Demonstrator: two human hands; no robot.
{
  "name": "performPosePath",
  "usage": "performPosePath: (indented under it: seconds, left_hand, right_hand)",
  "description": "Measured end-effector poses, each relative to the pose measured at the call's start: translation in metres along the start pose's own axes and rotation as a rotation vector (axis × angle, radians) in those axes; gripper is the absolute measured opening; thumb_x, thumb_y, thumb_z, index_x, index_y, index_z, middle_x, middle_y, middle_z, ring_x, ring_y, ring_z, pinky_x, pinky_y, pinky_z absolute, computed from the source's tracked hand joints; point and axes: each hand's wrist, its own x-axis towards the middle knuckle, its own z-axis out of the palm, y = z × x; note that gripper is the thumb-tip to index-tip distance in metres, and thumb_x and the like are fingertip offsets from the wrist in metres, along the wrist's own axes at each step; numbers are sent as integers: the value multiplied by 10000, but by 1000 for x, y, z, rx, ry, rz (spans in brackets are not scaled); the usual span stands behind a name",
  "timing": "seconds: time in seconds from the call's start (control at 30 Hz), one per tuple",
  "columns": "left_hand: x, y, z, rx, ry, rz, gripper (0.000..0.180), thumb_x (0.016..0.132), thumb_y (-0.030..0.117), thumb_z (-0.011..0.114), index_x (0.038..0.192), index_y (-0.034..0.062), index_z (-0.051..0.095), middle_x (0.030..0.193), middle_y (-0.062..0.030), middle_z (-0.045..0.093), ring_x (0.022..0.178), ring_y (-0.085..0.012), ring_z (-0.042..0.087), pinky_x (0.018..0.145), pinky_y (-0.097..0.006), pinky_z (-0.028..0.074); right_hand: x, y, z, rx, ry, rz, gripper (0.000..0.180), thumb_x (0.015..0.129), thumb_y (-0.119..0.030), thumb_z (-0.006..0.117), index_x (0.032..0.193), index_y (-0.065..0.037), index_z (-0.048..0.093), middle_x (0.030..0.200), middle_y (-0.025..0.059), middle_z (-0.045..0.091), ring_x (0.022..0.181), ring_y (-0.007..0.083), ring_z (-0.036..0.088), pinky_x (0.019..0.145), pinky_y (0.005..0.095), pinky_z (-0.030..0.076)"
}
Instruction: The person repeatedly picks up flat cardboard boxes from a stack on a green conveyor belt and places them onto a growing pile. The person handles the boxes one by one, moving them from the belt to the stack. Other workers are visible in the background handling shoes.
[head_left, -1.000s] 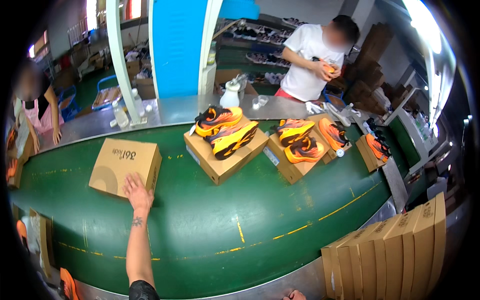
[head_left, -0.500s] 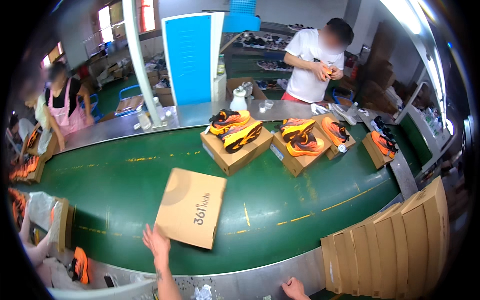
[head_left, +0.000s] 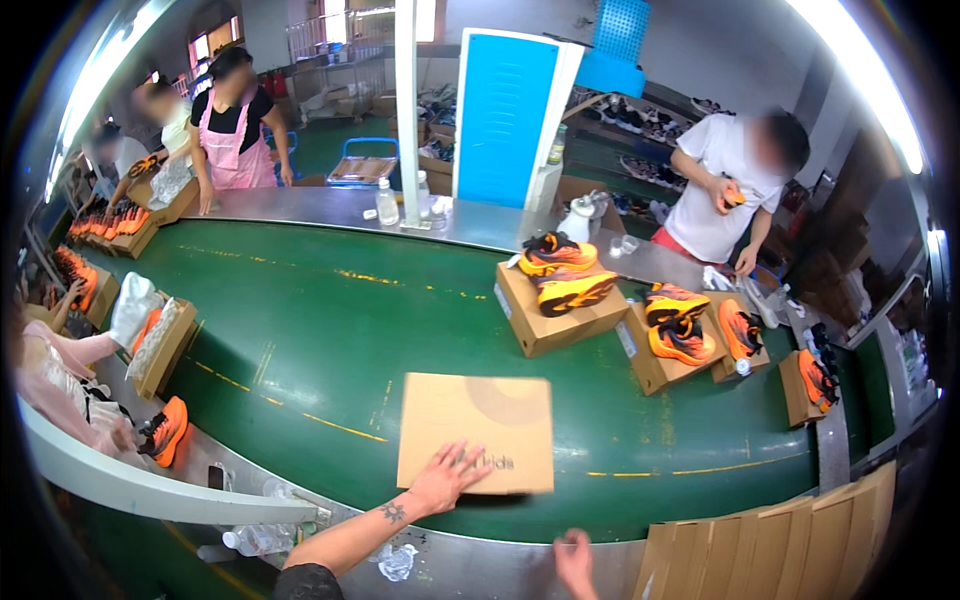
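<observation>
A closed brown cardboard shoebox (head_left: pixel 475 405) with dark print lies on the green conveyor belt (head_left: pixel 300 330) in front of me. My left hand (head_left: pixel 450 478) rests flat on its lid near the front edge, fingers spread, and covers part of the print. My right hand (head_left: pixel 575 562) is over the near metal edge, to the right of the box and apart from it. Its fingers are curled in and slightly blurred, and nothing shows in them.
Orange and black sneakers (head_left: pixel 575 290) sit on several shoeboxes (head_left: pixel 550 332) at the far right. Brown boxes (head_left: pixel 770 545) stand in a row at the near right. Co-workers (head_left: pixel 235 130) stand along the belt. A white rail (head_left: pixel 170 490) crosses the near left, beside a plastic bottle (head_left: pixel 255 540).
The view has swung left, so the scene sits further right. The shoebox has turned square to me. My left hand has moved from the box's near left corner onto its lid.
</observation>
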Motion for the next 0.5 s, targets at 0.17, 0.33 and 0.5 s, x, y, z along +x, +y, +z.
performPosePath:
  seconds: [0.17,0.33,0.5]
  left_hand:
    - [-30,-53,2,-6,117,-234,874,781,111,705,1534,239,280,1601,-171,194,1460,-353,243,1151,-562,214]
    - [-29,-38,64,-1036,783,-1004,960,846,432,724,1501,-55,219,1551,-284,243,1447,-405,239,1183,-441,231]
    - [-5,-19,90,-1873,1047,-937,817,951,546,525,1487,-24,290,1522,-185,331,1412,-290,303,1165,-380,238]
  right_hand:
    - [156,-112,28,-149,288,-591,655,875,-275,666,1376,72,424,1364,295,483,1291,442,451,1091,477,369]
    - [210,-127,58,313,-437,125,642,963,-448,561,1385,30,482,1353,221,554,1278,314,510,1073,409,381]
    - [152,-148,53,126,-344,-34,488,985,-378,554,1292,-2,597,1260,159,640,1216,247,554,1056,372,392]
